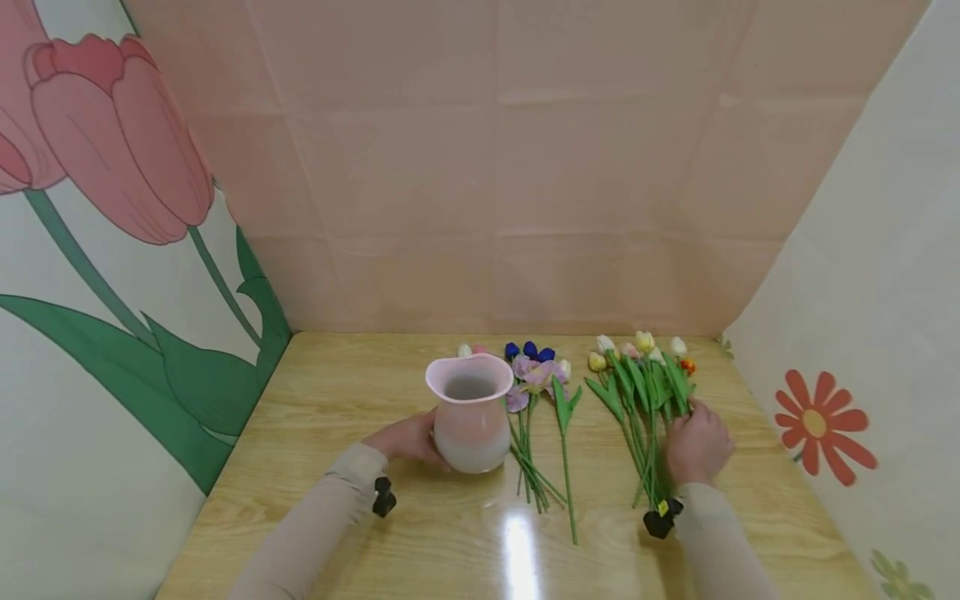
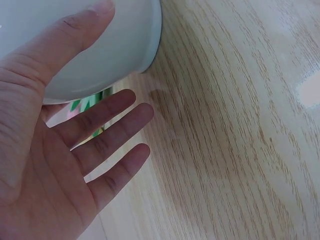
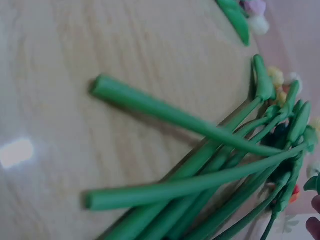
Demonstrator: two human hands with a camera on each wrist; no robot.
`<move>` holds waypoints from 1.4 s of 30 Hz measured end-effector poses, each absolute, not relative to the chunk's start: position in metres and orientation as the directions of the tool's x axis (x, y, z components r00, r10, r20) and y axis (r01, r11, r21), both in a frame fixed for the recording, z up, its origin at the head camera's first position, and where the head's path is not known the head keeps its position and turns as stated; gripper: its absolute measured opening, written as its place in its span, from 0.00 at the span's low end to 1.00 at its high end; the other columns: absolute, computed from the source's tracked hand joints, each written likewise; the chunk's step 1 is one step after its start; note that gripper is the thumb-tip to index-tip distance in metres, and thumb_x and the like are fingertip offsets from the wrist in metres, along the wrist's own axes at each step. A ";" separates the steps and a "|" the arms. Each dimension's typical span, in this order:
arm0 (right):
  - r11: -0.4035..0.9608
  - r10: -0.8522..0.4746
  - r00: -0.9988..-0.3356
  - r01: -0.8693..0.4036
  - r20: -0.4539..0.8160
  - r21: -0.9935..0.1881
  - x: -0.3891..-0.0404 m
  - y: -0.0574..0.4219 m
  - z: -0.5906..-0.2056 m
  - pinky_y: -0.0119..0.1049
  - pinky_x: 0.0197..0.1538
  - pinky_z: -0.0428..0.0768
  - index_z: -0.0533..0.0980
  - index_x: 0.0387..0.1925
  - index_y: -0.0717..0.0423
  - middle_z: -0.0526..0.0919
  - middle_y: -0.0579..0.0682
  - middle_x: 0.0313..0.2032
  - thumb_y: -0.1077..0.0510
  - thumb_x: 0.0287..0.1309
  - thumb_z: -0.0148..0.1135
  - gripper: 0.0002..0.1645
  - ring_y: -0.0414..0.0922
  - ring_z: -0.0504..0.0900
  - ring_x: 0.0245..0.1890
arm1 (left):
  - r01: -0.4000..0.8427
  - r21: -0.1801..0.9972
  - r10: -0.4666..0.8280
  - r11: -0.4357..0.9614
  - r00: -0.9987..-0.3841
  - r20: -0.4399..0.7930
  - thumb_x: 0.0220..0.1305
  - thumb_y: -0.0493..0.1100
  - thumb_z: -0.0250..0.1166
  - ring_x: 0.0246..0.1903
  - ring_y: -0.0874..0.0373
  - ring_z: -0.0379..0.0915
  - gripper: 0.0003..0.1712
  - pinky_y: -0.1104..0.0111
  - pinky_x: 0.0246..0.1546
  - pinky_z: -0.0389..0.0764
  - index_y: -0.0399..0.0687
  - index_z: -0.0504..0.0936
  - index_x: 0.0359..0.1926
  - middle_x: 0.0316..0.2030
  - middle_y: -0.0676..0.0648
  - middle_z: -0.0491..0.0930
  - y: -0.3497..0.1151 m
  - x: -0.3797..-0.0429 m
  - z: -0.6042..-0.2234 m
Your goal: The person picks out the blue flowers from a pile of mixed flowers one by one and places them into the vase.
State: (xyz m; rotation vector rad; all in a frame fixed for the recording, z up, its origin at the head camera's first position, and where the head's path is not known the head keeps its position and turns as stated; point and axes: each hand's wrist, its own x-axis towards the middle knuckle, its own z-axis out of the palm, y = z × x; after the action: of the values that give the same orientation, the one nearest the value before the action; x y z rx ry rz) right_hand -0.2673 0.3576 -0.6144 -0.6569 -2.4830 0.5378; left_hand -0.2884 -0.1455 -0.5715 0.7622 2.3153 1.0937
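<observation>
Head view. Vase (image 1: 472, 437): just below frame centre, mouth up. Left grip (image 1: 411, 439): wide; thumb against vase wall, other visible fingers nearly straight. Right grip (image 1: 697, 443): lower right, at tulips (image 1: 651, 379) on counter (image 1: 442, 550); cannot tell if pinching any. Purple blooms (image 1: 536, 375): between vase and tulips.

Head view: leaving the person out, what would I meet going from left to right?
Pink tulip wall prints → pink-and-white vase → bunch with lilac blooms → single leafy stem → tulip bundle → red flower wall print.
</observation>
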 end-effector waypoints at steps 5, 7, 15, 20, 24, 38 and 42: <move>0.813 0.534 -0.787 0.378 0.310 -0.443 -0.264 0.362 -0.624 0.64 0.49 0.66 0.71 0.60 0.60 0.77 0.69 0.52 0.57 0.66 0.51 0.23 0.69 0.74 0.47 | 0.287 0.802 0.656 0.525 -0.736 -0.166 0.40 0.48 0.81 0.60 0.53 0.68 0.58 0.57 0.62 0.68 0.51 0.59 0.71 0.64 0.45 0.69 -0.146 -0.289 -0.572; 0.829 0.513 -0.799 0.367 0.313 -0.422 -0.263 0.362 -0.628 0.64 0.48 0.66 0.72 0.59 0.61 0.77 0.70 0.51 0.57 0.66 0.51 0.22 0.70 0.74 0.46 | 0.290 0.801 0.659 0.524 -0.734 -0.166 0.40 0.48 0.81 0.59 0.53 0.68 0.58 0.57 0.62 0.68 0.51 0.59 0.71 0.64 0.45 0.69 -0.146 -0.289 -0.573; 0.838 0.480 -0.846 0.363 0.232 -0.407 -0.259 0.356 -0.637 0.65 0.48 0.64 0.70 0.60 0.62 0.75 0.71 0.52 0.57 0.67 0.48 0.23 0.71 0.72 0.48 | 0.284 0.805 0.662 0.522 -0.729 -0.172 0.41 0.47 0.81 0.60 0.53 0.67 0.58 0.57 0.62 0.67 0.52 0.58 0.71 0.64 0.46 0.69 -0.146 -0.289 -0.573; 0.831 0.482 -0.851 0.369 0.208 -0.416 -0.257 0.353 -0.637 0.66 0.49 0.63 0.69 0.62 0.61 0.72 0.71 0.55 0.57 0.66 0.50 0.25 0.71 0.69 0.51 | 0.281 0.805 0.662 0.522 -0.729 -0.175 0.42 0.46 0.81 0.60 0.53 0.67 0.58 0.57 0.62 0.67 0.52 0.57 0.72 0.65 0.45 0.68 -0.145 -0.289 -0.573; 0.832 0.486 -0.840 0.360 0.242 -0.422 -0.258 0.353 -0.637 0.66 0.49 0.64 0.70 0.60 0.62 0.71 0.72 0.54 0.56 0.65 0.52 0.24 0.71 0.69 0.51 | 0.268 0.808 0.655 0.524 -0.733 -0.181 0.42 0.46 0.81 0.60 0.53 0.67 0.58 0.56 0.62 0.67 0.52 0.57 0.72 0.65 0.45 0.68 -0.145 -0.288 -0.571; 0.885 0.353 -0.848 0.164 0.396 -0.437 -0.276 0.305 -0.599 0.70 0.59 0.59 0.51 0.73 0.63 0.56 0.73 0.68 0.53 0.64 0.54 0.41 0.70 0.59 0.65 | 0.269 0.808 0.657 0.524 -0.732 -0.182 0.42 0.45 0.81 0.62 0.53 0.65 0.58 0.57 0.64 0.65 0.54 0.57 0.72 0.66 0.46 0.67 -0.144 -0.289 -0.571; 0.920 0.216 -0.906 0.064 0.364 -0.386 -0.276 0.272 -0.589 0.68 0.64 0.54 0.43 0.75 0.61 0.46 0.70 0.72 0.48 0.67 0.52 0.45 0.68 0.50 0.70 | 0.275 0.806 0.657 0.524 -0.733 -0.178 0.42 0.45 0.81 0.62 0.52 0.65 0.57 0.56 0.64 0.66 0.51 0.58 0.72 0.65 0.46 0.68 -0.144 -0.289 -0.571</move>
State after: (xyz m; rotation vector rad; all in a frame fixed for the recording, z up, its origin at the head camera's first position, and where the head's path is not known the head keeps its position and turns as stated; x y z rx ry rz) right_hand -0.2760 0.2720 -0.5889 -0.2039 -2.6735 0.5186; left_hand -0.2893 -0.1440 -0.5713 0.7599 2.3005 1.0991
